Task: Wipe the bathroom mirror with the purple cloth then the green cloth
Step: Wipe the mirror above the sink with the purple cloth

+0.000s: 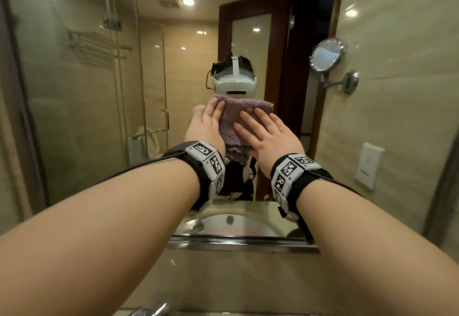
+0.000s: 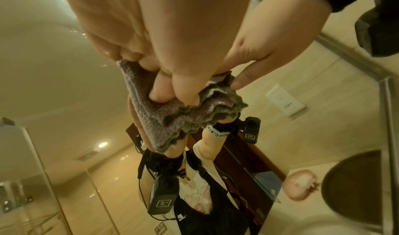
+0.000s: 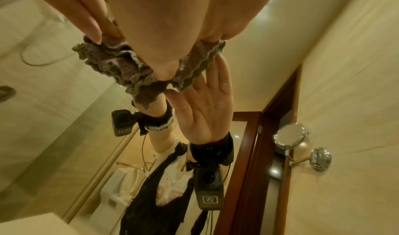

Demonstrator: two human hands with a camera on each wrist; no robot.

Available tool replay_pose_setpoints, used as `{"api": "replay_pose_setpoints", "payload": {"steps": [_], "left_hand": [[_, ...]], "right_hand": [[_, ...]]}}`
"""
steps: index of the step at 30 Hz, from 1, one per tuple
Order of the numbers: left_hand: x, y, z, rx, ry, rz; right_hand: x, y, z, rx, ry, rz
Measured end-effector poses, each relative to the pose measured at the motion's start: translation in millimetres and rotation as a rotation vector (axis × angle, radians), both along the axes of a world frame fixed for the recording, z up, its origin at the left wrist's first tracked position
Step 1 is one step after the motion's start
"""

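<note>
A folded purple cloth lies flat against the big bathroom mirror, just below the reflected headset. My left hand presses its left edge with straight fingers. My right hand lies spread over its lower right part, palm toward the glass. In the left wrist view the left hand pushes its fingertips into the cloth, whose frilled edges hang loose. The right wrist view shows the right hand on the cloth, with its flat palm reflected in the glass. No green cloth is in view.
A round swing-arm mirror sticks out from the right wall, with a white socket plate lower down. The mirror's metal bottom rail runs below my wrists. A chrome tap shows at the bottom edge.
</note>
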State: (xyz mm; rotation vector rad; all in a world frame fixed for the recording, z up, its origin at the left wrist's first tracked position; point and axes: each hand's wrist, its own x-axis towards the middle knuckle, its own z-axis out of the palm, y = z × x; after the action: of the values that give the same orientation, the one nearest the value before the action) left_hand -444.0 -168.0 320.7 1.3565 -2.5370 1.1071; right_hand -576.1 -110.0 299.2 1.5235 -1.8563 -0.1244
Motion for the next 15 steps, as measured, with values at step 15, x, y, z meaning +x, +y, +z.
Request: {"api": "replay_pose_setpoints", "payload": {"steps": [15], "left_hand": [[21.6,-8.1,-11.8,0.036,0.111,-0.229]], "right_hand": [[-5.0,8.7,5.2,0.000,0.000,0.023]]}}
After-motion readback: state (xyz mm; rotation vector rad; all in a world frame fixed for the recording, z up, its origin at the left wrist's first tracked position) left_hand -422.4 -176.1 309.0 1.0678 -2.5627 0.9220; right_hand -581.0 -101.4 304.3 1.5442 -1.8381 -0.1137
